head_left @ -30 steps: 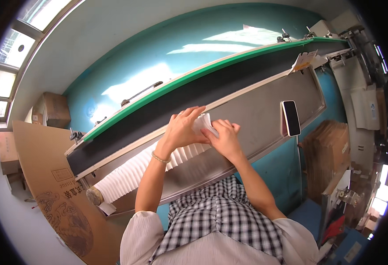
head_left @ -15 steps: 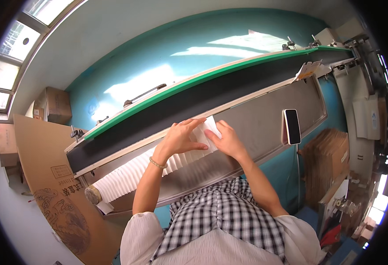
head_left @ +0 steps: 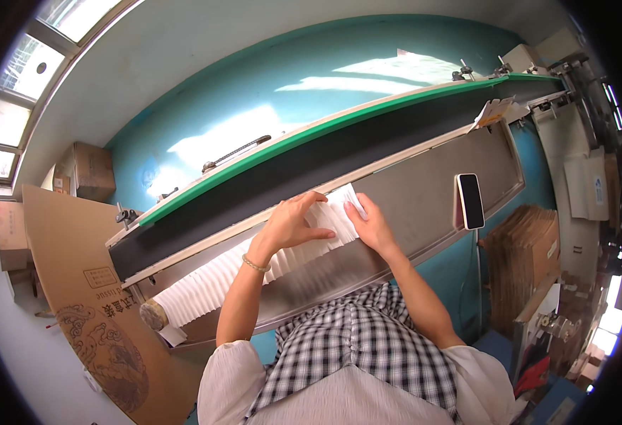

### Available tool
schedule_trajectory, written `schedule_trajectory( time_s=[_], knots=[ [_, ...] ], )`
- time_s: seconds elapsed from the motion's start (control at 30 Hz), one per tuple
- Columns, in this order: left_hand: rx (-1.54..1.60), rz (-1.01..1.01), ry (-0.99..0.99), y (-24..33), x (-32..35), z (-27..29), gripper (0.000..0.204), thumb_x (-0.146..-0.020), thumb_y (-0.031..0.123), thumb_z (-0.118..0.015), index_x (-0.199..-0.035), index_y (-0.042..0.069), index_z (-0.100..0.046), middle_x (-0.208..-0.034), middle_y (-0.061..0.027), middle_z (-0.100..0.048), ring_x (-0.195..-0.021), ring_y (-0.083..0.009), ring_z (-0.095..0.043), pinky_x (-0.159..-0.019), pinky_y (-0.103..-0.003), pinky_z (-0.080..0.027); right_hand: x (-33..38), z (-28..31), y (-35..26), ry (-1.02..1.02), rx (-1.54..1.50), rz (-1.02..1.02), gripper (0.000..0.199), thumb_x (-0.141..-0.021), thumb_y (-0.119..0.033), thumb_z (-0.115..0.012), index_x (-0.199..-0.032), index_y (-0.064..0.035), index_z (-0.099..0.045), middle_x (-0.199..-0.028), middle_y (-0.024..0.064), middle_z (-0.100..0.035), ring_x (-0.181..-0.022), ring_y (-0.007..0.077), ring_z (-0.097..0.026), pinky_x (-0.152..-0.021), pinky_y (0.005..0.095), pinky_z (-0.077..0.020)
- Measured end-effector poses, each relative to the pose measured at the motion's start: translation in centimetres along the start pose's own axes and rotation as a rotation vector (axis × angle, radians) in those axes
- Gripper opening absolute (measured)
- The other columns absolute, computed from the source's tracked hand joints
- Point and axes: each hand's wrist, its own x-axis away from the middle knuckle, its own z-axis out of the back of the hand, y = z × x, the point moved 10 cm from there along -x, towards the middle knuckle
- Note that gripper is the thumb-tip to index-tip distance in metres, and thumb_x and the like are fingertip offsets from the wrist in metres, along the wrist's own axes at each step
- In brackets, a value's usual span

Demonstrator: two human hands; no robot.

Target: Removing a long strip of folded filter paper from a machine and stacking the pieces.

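Observation:
A long row of white folded paper tissues (head_left: 204, 283), packed upright side by side, lies on a grey metal tray (head_left: 424, 177). My left hand (head_left: 289, 225) rests over the row, its thumb and fingers spread apart across the tissues. At the row's right end, my right hand (head_left: 373, 225) is closed round the end tissues (head_left: 342, 198), with the thumb on their face and the other fingers mostly hidden. A brownish round block (head_left: 153, 314) stands against the row's left end.
Beyond the tray runs a black conveyor belt (head_left: 396, 142) with a green rail (head_left: 289, 145). A phone (head_left: 471, 202) stands at the tray's right. Flattened cardboard (head_left: 527, 248) is stacked at the right, and a large cardboard sheet (head_left: 70, 248) leans at the left.
My right hand has shifted slightly right and down and now closes on the end tissues, which lean further right. My left hand has barely moved along the row.

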Motion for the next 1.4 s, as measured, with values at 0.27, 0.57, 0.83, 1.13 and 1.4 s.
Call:
schedule_trajectory(
  time_s=[0.27,0.57,0.83,1.13,1.4],
  knots=[
    [-0.05,-0.055,0.024,0.1,0.1,0.4,0.069,-0.069,0.046,-0.087,-0.117,0.004,-0.06,-0.116,-0.0149,-0.068,-0.105,-0.0362,-0.066,-0.089,-0.042,-0.054,0.4,-0.3,-5.1,0.094,0.594,0.404,0.048,-0.089,-0.022,-0.072,-0.127,0.0001,-0.052,-0.105,0.0199,-0.069,-0.102,0.0367,-0.067,-0.086,0.0412,-0.0517],
    [-0.016,-0.021,0.03,0.1,0.1,0.3,0.068,-0.069,0.046,-0.087,-0.117,0.006,-0.06,-0.112,-0.0155,-0.069,-0.093,-0.0348,-0.069,-0.084,-0.041,-0.056,-5.6,3.2,1.2,0.024,-0.212,-0.032,0.031,-0.09,-0.015,-0.073,-0.112,0.0038,-0.063,-0.101,0.0109,-0.072,-0.09,0.0152,-0.068,-0.078,0.0304,-0.0548],
    [-0.046,-0.069,0.096,-1.2,-0.1,0.8,0.068,-0.07,0.047,-0.086,-0.117,0.005,-0.06,-0.108,-0.0163,-0.069,-0.089,-0.0332,-0.07,-0.081,-0.041,-0.056,-5.7,1.8,3.6,0.096,-0.228,-0.151,0.033,-0.099,-0.031,-0.065,-0.117,-0.0033,-0.06,-0.104,0.0107,-0.068,-0.093,0.0164,-0.066,-0.078,0.0322,-0.0546],
    [-0.116,0.01,0.067,-1.1,1.4,2.1,0.089,-0.063,0.047,-0.091,-0.136,0.008,-0.056,-0.124,-0.0186,-0.067,-0.109,-0.0377,-0.066,-0.092,-0.041,-0.054,-0.4,-3.6,0.7,-0.148,-0.264,-0.186,0.037,-0.098,-0.034,-0.065,-0.108,0.0017,-0.067,-0.091,0.0049,-0.068,-0.084,0.0096,-0.06,-0.072,0.0285,-0.0489],
    [-0.097,-0.001,0.103,-1.0,1.9,2.1,0.084,-0.066,0.047,-0.09,-0.133,0.007,-0.058,-0.125,-0.0187,-0.066,-0.11,-0.0371,-0.066,-0.093,-0.041,-0.054,-0.9,-3.4,-2.6,-0.165,-0.002,-0.023,0.04,-0.098,-0.036,-0.065,-0.11,0.0023,-0.067,-0.087,0.0051,-0.069,-0.08,0.011,-0.062,-0.074,0.0288,-0.0512]
  ],
)
